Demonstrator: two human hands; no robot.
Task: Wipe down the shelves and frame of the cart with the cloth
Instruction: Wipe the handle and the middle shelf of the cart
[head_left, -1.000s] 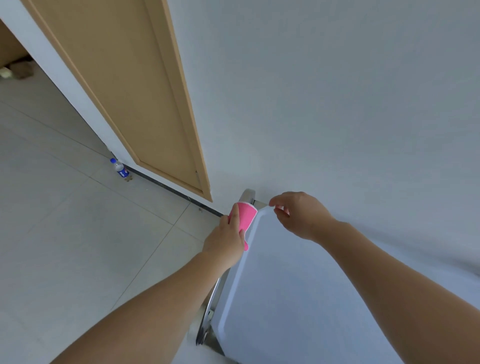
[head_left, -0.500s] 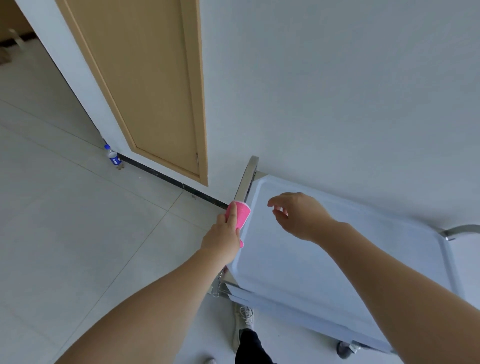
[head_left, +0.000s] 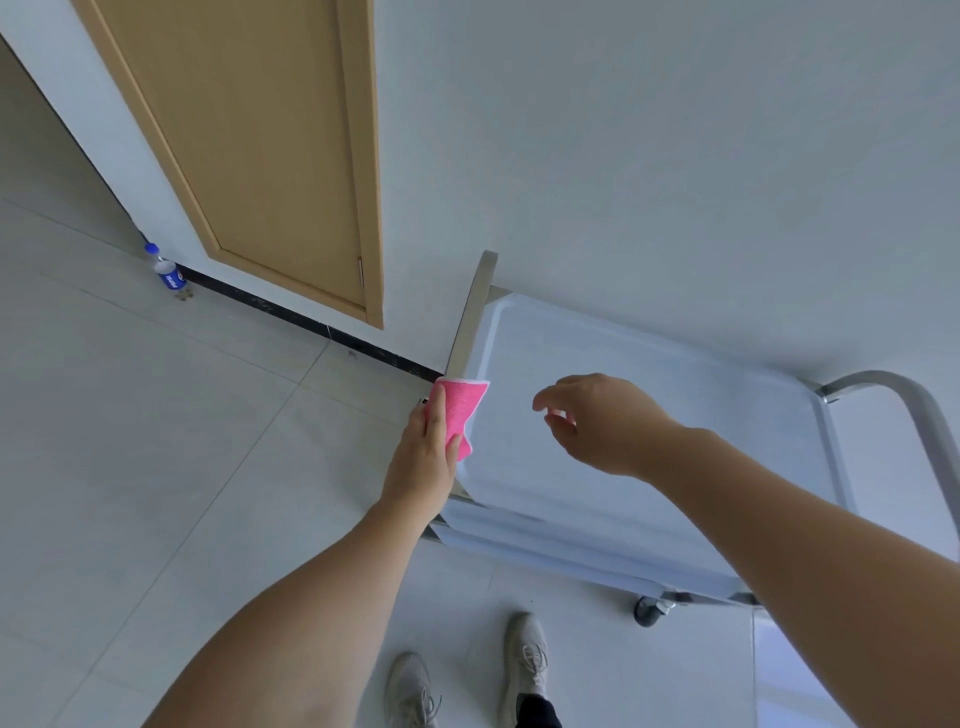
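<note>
With the left hand gripping the pink cloth around the cart's left metal rail and the right hand loosely curled, empty, above its top shelf, wiping looks unfinished, lower shelves likely remaining.

pink cloth, white cart, tan door

Pink cloth in left hand — on cart rail
</note>
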